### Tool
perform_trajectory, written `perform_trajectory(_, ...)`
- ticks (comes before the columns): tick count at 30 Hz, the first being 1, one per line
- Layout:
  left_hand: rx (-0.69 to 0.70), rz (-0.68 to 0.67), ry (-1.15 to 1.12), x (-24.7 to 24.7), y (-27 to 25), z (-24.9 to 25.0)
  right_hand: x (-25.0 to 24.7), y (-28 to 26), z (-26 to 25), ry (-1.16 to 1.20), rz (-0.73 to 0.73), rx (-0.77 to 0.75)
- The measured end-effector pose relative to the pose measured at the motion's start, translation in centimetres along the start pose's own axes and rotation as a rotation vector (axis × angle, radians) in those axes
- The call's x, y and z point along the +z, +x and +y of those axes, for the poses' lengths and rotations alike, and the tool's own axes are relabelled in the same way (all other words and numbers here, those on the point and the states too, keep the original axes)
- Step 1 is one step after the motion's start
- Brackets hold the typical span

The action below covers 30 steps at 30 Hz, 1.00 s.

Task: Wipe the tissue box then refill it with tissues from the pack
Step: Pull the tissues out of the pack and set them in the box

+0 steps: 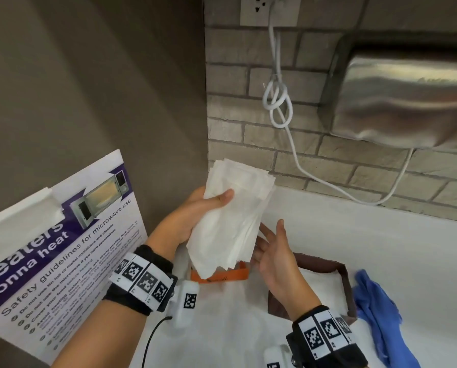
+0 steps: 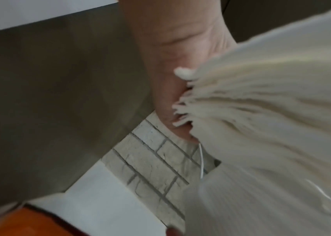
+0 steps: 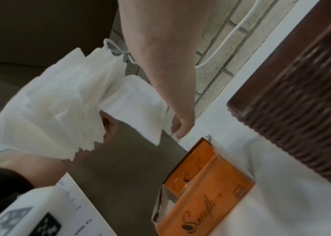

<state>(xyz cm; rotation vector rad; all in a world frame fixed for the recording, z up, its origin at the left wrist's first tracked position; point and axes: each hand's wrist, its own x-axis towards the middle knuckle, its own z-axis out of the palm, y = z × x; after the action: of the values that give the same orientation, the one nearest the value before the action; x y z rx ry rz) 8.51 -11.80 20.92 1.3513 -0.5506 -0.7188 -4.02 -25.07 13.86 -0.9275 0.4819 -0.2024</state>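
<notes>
My left hand (image 1: 195,213) grips a thick stack of white tissues (image 1: 232,216) held up above the counter, thumb across the top sheet. The stack shows edge-on in the left wrist view (image 2: 261,111) and fanned in the right wrist view (image 3: 59,103). My right hand (image 1: 275,251) is open, fingers straight, just beside and below the stack's lower right edge. The orange tissue pack (image 1: 222,274) (image 3: 201,191) lies on the counter under the stack. The brown ribbed tissue box (image 1: 328,285) (image 3: 301,111) stands open to the right, with white tissues inside.
A blue cloth (image 1: 378,309) lies crumpled right of the box. A microwave safety poster (image 1: 49,248) leans at the left wall. A white cable (image 1: 277,102) hangs down the brick wall beside a steel dispenser (image 1: 407,99). The white counter (image 1: 381,235) extends right.
</notes>
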Motion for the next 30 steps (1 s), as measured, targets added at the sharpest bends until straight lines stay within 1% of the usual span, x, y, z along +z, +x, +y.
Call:
perform_trajectory(4, -0.037, 0.052, -0.101, 2.1, -0.8, -0.9, 0.2, -0.6, -0.5, 0.154, -0.047, 0.035)
perform_trajectory(6, -0.064, 0.06, -0.105, 3.2, -1.2, -1.4, 0.2, -1.1, -0.8, 0.198, -0.115, 0.048)
perform_trajectory(9, -0.044, 0.082, -0.073, 4.6, -1.8, -2.3, -0.2, -1.7, -1.3, 0.239, -0.132, 0.078)
perform_trajectory(13, -0.024, 0.15, 0.009, 6.0, -2.6, -3.6, -1.1, -2.1, -1.5, 0.247, -0.111, 0.096)
perform_trajectory(16, -0.034, 0.18, -0.017, 6.7, -3.1, -4.4, -2.1, -2.4, -1.6, 0.234, -0.082, 0.078)
perform_trajectory(21, -0.012, 0.246, 0.05, 7.7, -3.7, -5.4, -2.4, -4.1, -1.8, 0.229, -0.185, 0.052)
perform_trajectory(23, 0.003, 0.295, 0.062, 8.1, -3.7, -5.9, -2.5, -4.7, -1.6, 0.147, -0.219, -0.006)
perform_trajectory(25, 0.005, 0.323, 0.096, 8.4, -3.6, -6.3, -2.9, -4.9, -1.5, 0.066, -0.203, -0.041)
perform_trajectory(27, -0.049, 0.288, 0.061, 8.5, -3.6, -6.7, -3.0, -5.0, -1.5, 0.028, -0.175, -0.031)
perform_trajectory(30, -0.151, 0.204, -0.16, 8.2, -4.0, -7.3, -3.4, -5.2, -1.7, 0.0, -0.161, -0.006)
